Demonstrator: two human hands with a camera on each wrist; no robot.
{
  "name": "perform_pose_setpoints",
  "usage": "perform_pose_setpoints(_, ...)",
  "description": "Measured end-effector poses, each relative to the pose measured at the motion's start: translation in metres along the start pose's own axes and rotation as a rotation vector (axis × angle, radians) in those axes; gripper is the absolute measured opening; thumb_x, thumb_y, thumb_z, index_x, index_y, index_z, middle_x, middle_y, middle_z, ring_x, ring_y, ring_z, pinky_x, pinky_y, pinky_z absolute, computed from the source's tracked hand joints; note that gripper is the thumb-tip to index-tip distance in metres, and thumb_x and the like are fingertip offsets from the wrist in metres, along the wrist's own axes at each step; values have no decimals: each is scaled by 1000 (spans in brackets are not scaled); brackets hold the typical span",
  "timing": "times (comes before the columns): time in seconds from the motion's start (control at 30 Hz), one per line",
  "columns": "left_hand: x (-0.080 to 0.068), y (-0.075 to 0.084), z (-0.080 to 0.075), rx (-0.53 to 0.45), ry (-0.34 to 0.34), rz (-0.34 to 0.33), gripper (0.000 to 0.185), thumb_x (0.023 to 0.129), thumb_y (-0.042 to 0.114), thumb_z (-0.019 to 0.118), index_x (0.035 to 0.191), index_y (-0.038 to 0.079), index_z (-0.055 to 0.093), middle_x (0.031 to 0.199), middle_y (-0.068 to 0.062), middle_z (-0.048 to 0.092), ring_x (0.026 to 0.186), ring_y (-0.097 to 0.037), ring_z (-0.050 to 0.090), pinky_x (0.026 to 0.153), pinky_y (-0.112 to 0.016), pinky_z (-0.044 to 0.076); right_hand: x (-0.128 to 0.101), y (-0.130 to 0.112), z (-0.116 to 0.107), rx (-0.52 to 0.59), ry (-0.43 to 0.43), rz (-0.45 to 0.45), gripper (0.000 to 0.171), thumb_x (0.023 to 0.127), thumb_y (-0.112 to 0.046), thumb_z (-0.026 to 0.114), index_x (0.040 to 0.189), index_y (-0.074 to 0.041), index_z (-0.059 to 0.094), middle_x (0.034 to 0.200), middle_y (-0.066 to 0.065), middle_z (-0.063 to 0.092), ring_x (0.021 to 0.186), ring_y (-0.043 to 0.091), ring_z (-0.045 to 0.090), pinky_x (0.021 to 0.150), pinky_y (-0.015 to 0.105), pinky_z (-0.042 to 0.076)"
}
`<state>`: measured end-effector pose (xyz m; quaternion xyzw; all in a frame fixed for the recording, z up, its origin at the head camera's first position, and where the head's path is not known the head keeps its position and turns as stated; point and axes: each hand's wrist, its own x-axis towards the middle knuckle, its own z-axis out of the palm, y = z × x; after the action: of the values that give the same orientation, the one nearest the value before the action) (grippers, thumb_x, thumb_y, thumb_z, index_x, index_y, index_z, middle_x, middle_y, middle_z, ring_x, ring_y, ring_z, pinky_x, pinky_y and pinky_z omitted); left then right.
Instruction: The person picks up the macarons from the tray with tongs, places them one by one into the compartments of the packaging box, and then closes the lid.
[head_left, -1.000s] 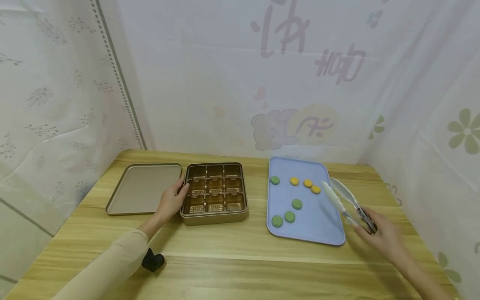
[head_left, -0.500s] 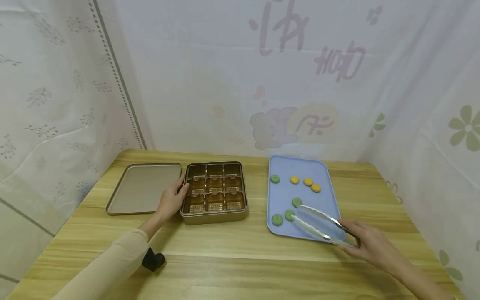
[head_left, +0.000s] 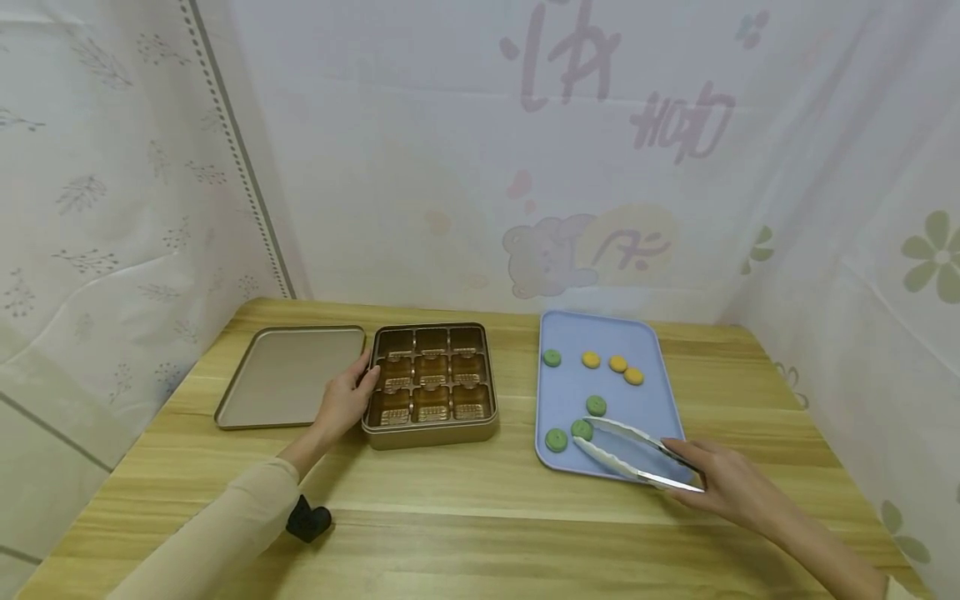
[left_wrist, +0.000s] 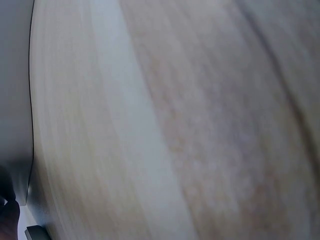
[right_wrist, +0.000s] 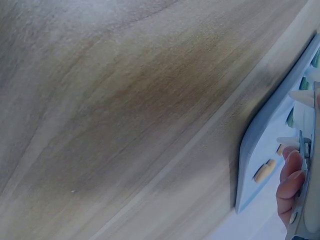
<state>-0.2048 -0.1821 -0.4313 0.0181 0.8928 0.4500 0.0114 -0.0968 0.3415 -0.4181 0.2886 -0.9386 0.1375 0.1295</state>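
We gripped the tongs [head_left: 628,430] with the right hand [head_left: 723,483], tips either side of a green cookie [head_left: 581,430] on the blue tray [head_left: 570,387], left hand [head_left: 343,406] resting straight-fingered against the box [head_left: 431,437].

- Left hand [head_left: 347,404], left of centre: rests against the left side of gold box [head_left: 431,437], nine compartments.
- Right hand [head_left: 723,485], lower right: grips tongs [head_left: 639,475], arms spread, tips about one green disc [head_left: 581,430]; contact unclear.
- Blue tray [head_left: 573,333], right of centre: four green discs in all, three yellow discs [head_left: 618,363].
- Gold panel [head_left: 288,375], left: flat on wooden table [head_left: 480,542].
- Black object [head_left: 308,521], lower left.
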Motion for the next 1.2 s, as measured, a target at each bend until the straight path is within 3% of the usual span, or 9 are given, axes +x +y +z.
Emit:
perform_pose_setpoints(0.23, 1, 1, 1, 18, 21, 7, 55, 107, 24, 38, 154, 0, 23, 156, -25, 28, 144, -42, 30, 117, -53, 31, -2, 0, 1, 36, -22, 17, 55, 68, -21, 88, 115, 0, 68, 76, -11, 51, 64, -10, 31, 53, 14, 31)
perform_pose_setpoints(0.6, 1, 1, 1, 17, 20, 11, 54, 107, 23, 38, 154, 0, 22, 155, -25, 28, 143, -43, 30, 116, -54, 32, -3, 1, 1, 17, 21, -5, 55, 66, -20, 89, 113, 1, 69, 86, 0, 68, 68, -7, 45, 53, 16, 40)
perform_pose_setpoints(0.73, 0, 1, 1, 10, 10, 0, 55, 108, 24, 37, 155, 1, 21, 156, -24, 27, 144, -43, 29, 116, -54, 32, 1, -1, -3, 49, 37, -7, 55, 68, -18, 88, 114, 4, 68, 86, 3, 68, 64, -10, 40, 50, 14, 37)
perform_pose_setpoints(1.03, 1, 0, 1, 16, 24, -3, 55, 107, 23, 38, 155, 1, 22, 156, -24, 28, 144, -42, 30, 117, -53, 32, 26, -18, -11, 87, 0, 45, 53, 75, -23, 84, 121, -3, 66, 74, -13, 50, 60, -11, 34, 49, 13, 34)
perform_pose_setpoints(1.2, 1, 0, 2, 16, 32, 0, 54, 107, 23, 38, 155, 1, 23, 156, -24, 29, 144, -42, 31, 117, -53, 32, 48, -33, -10, 109, -39, 27, 53, 78, -23, 82, 124, -2, 65, 72, -12, 47, 60, -10, 33, 48, 13, 34)
